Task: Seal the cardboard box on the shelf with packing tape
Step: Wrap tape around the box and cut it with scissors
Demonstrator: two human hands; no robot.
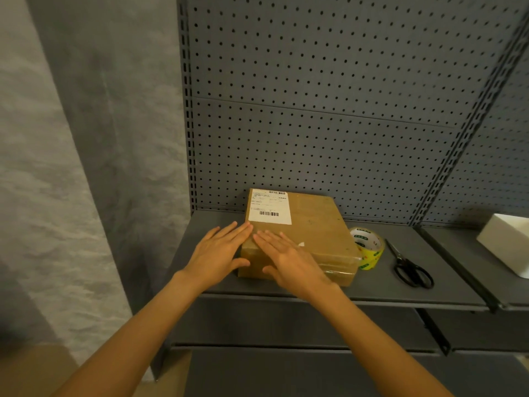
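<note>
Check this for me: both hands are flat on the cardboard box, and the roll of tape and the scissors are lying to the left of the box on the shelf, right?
Not quite. The head view shows the tape roll and the scissors to the right of the cardboard box, not the left. The rest holds: the left hand and the right hand lie flat on the box, on the shelf.

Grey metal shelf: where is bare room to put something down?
On the grey metal shelf, bare patches lie left of the brown cardboard box and between the black scissors and white container. Crowded where the yellow tape roll meets the box.
</note>
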